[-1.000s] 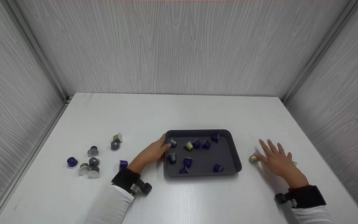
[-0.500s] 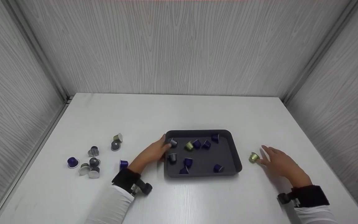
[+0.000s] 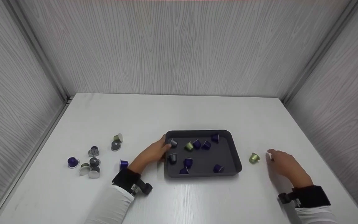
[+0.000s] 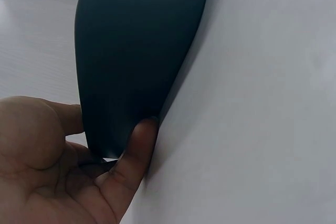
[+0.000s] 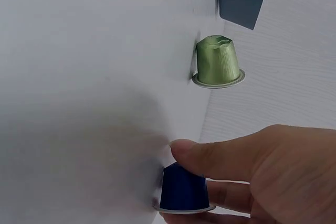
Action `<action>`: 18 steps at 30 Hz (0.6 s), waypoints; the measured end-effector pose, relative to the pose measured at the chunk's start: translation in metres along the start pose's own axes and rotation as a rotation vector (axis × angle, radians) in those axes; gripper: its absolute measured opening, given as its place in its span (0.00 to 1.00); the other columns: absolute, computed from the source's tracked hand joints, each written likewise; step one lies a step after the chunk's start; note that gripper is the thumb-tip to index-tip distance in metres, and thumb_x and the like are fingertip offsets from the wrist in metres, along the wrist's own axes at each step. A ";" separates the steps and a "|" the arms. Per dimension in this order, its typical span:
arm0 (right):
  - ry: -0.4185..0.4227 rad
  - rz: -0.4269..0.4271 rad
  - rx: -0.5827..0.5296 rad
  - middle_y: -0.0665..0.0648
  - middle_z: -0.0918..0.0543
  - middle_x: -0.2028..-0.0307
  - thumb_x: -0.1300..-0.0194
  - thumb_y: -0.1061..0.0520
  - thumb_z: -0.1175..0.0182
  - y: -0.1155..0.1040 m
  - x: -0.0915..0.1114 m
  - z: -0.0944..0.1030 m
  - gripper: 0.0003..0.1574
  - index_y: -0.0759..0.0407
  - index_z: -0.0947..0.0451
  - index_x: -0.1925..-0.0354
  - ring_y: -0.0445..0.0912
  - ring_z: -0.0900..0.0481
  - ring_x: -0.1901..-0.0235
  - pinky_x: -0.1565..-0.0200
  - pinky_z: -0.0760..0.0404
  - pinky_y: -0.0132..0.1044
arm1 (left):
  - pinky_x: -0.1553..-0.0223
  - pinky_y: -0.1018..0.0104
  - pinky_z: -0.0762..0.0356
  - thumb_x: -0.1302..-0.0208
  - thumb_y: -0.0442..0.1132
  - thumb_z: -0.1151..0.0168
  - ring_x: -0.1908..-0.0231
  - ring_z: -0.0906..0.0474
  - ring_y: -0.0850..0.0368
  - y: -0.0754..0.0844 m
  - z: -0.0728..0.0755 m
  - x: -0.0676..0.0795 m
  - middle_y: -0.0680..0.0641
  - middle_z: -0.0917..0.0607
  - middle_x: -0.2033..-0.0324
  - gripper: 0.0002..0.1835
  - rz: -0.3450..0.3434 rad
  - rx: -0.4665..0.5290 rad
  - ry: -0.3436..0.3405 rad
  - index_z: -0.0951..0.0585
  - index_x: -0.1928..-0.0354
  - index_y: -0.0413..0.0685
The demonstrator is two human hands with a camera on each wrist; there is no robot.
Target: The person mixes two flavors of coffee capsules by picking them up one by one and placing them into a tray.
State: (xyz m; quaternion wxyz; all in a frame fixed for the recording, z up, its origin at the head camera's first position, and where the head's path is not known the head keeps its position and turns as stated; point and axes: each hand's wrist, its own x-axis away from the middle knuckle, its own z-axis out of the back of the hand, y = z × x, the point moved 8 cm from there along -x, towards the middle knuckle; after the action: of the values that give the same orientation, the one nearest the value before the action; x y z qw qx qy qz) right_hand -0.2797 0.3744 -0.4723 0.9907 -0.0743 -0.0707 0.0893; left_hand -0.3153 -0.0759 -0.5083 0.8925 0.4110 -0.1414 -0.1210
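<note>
the left hand [image 3: 154, 151] grips the left end of the dark grey tray [image 3: 204, 173], its thumb over the rim and its fingers against the outer wall. the right hand [image 3: 286, 163], well to the right of the tray, pinches a blue capsule [image 5: 184, 190] between curled thumb and fingers, as the right wrist view shows; in the head view the hand hides it. a lone green capsule [image 3: 254, 158] lies on its side between the tray and the right hand, touching neither, with its flange towards the hand. inside the tray are 9 capsules: 6 purple, 2 dark grey and 1 green. on the white table [image 3: 194, 112], left of the tray, lie 8 more, among them a purple capsule [image 3: 123, 164] near the left wrist and a grey capsule [image 3: 115, 145] just beside a green one. each wrist wears a black band below a white sleeve [image 3: 110, 203].
</note>
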 end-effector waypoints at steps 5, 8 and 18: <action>-0.003 -0.006 0.044 0.75 0.20 0.56 0.34 0.69 0.45 -0.001 -0.001 0.002 0.17 0.78 0.26 0.49 0.69 0.24 0.51 0.49 0.25 0.60 | 0.49 0.53 0.25 0.22 0.48 0.55 0.54 0.21 0.46 -0.001 0.000 0.000 0.33 0.30 0.35 0.36 0.008 0.004 -0.005 0.55 0.24 0.36; 0.019 0.003 0.060 0.73 0.19 0.59 0.34 0.69 0.45 -0.002 -0.002 0.004 0.14 0.77 0.24 0.52 0.68 0.22 0.55 0.52 0.23 0.59 | 0.48 0.53 0.26 0.22 0.47 0.55 0.51 0.22 0.45 0.000 0.001 0.000 0.32 0.31 0.34 0.36 -0.001 0.004 -0.002 0.55 0.24 0.35; 0.122 0.030 0.043 0.72 0.18 0.64 0.37 0.68 0.41 -0.014 -0.002 0.017 0.12 0.77 0.21 0.57 0.66 0.19 0.61 0.59 0.21 0.57 | 0.59 0.56 0.22 0.22 0.47 0.55 0.65 0.19 0.50 0.001 0.000 0.000 0.33 0.27 0.38 0.36 -0.010 0.017 -0.009 0.55 0.24 0.37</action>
State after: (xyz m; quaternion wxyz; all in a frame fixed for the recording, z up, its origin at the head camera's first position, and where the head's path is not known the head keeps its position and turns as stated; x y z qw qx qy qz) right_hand -0.2819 0.3628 -0.4534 0.9931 -0.0595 -0.0070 0.1010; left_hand -0.3148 -0.0759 -0.5077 0.8876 0.4189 -0.1442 -0.1262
